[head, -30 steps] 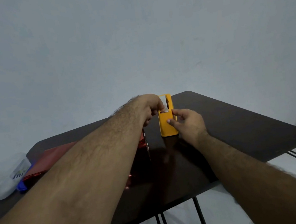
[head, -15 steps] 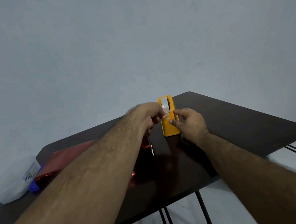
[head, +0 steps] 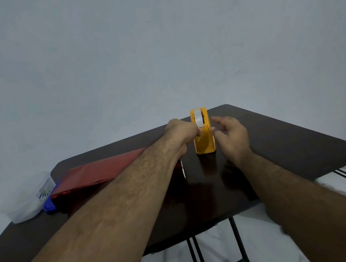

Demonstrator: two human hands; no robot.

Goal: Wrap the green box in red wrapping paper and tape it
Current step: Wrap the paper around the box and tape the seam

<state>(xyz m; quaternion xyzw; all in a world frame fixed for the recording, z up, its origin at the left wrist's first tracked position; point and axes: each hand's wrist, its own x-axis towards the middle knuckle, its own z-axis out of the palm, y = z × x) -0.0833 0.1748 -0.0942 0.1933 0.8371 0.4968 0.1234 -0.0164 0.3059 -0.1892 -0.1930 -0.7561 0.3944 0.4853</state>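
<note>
Table [head: 278,139]: dark, glossy folding top; bears everything listed below.
Red wrapping paper [head: 107,170]: shiny sheet lying at the table's left, partly hidden behind the left forearm; a free edge shows near the arm's right side.
Green box: not visible; whether it lies under the paper or behind the arm cannot be told.
Plastic container [head: 27,200]: clear tub at the far left corner, a blue lid [head: 50,205] just beside it, touching the paper's edge.
Tape dispenser [head: 203,133]: yellow, upright, between the two hands, clear tape on its roll.
Left hand [head: 182,133]: fingers curled at the dispenser's left face, apparently pinching the tape end; the strip itself is too faint to confirm.
Right hand [head: 230,133]: fingers loosely spread, just beside the dispenser, holding nothing.
Step in hand: judged as drawing off a strip of tape.
Next move: likely steadying the dispenser with the right hand, tearing the strip against the cutter, then carrying it to the paper seam.
</note>
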